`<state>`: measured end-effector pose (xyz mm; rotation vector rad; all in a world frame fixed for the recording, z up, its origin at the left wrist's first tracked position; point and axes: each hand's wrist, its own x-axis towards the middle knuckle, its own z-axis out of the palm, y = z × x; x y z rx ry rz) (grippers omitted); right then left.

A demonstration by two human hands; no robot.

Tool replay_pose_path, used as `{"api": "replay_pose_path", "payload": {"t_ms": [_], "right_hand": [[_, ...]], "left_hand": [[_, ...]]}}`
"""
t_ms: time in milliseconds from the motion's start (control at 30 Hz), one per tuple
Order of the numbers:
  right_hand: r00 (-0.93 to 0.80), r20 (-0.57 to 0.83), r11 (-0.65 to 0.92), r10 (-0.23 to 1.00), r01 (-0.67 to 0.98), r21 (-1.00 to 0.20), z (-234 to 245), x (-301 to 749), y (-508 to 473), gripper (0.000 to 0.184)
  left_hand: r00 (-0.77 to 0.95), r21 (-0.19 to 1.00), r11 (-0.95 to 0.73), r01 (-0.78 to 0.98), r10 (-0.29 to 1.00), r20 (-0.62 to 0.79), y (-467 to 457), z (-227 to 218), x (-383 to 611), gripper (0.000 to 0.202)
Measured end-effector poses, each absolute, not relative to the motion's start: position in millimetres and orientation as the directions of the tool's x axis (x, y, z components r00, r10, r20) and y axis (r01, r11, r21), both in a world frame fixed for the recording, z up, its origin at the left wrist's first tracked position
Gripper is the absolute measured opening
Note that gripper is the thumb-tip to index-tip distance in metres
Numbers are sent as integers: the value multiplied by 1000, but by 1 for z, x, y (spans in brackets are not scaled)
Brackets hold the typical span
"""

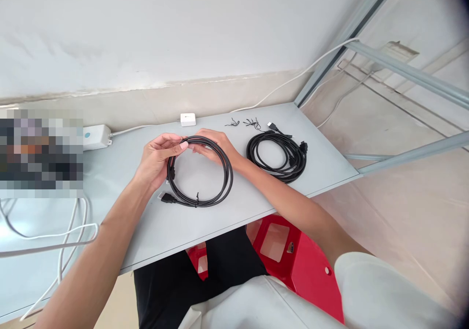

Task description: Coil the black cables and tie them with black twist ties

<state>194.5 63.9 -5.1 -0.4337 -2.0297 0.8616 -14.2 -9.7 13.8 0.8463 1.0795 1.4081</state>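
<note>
Both hands pinch the top arc of the coiled black cable (200, 173) in the head view: left hand (157, 158) at ten o'clock, right hand (216, 146) at one o'clock (fingertips nearly meeting). Loop hangs toward six o'clock, over the table (154, 221).

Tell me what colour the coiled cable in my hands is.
Black; the coiled cable shows in the head view.

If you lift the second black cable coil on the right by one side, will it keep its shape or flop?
The loose coil would probably sag and spread: its loops lie uneven and no tie shows on it, unlike the tied coil in the left hand and right hand. Its plug ends stick out free, so they would likely dangle. It looks light.
</note>
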Motion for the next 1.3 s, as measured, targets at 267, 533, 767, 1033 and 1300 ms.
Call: {"api": "replay_pose_path", "payload": {"t_ms": [267,533,767,1033,1300], "right_hand": [[-474,640,730,605,9,-683,-13,190,54,34],[-554,644,822,528,143,-552,-15,191,58,32],[-533,618,777,579,129,-617,-9,192,57,30],[-564,410,399,717,-151,-904,24,195,37,40],[-797,263,-9,544,-319,-948,25,196,49,42]], "left_hand": [[-105,902,109,-419,980,-168,-10,17,-15,43],[-25,778,175,-603,971,-238,-9,14,-8,41],[53,742,188,-643,978,-203,-10,17,-3,38],[-54,843,60,-535,993,-105,-11,19,-5,43],[19,949,-37,-313,999,46,-20,34,-18,41]]}}
